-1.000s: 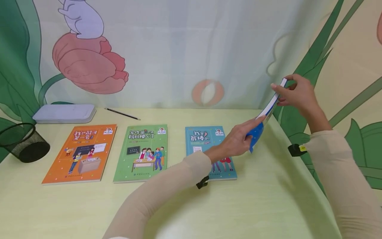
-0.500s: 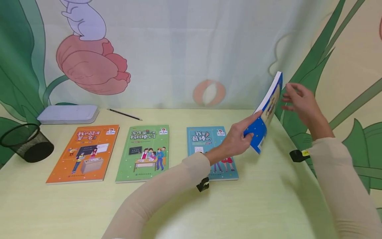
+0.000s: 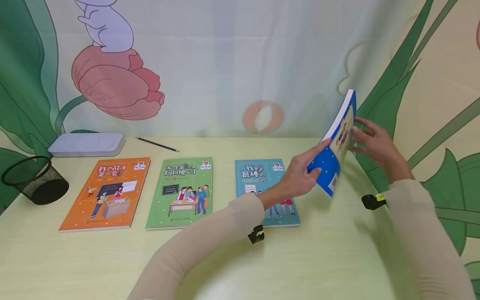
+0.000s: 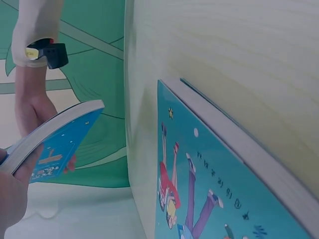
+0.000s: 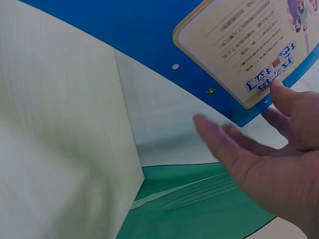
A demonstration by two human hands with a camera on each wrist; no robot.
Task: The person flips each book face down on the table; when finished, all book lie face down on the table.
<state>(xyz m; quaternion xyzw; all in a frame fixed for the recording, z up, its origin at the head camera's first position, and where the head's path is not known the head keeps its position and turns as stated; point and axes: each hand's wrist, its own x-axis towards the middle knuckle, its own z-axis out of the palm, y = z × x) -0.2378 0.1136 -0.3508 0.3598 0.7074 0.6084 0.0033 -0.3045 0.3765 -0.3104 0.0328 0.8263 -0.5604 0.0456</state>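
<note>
A thick blue paperback book (image 3: 339, 141) is held tilted up over the table's right side. Its back cover, with a cream text panel, faces the right hand. My left hand (image 3: 300, 173) grips its lower edge, thumb and fingers on opposite faces. At the book's other edge, my right hand (image 3: 376, 139) has its thumb over the back cover and a finger behind the edge, while the other fingers stick out below in the right wrist view. Beneath the left forearm lies a teal book (image 3: 258, 166), partly covered by that arm.
A green book (image 3: 180, 193) and an orange book (image 3: 105, 193) lie flat in a row to the left. Behind them are a pencil (image 3: 157, 144) and a pale case (image 3: 87, 144). A black mesh cup (image 3: 35, 179) lies tipped at the left edge. Printed curtains border the table.
The right hand let go of the book's upper edge, moved off, then came back lower on its side. The book has turned so that its back cover shows.
</note>
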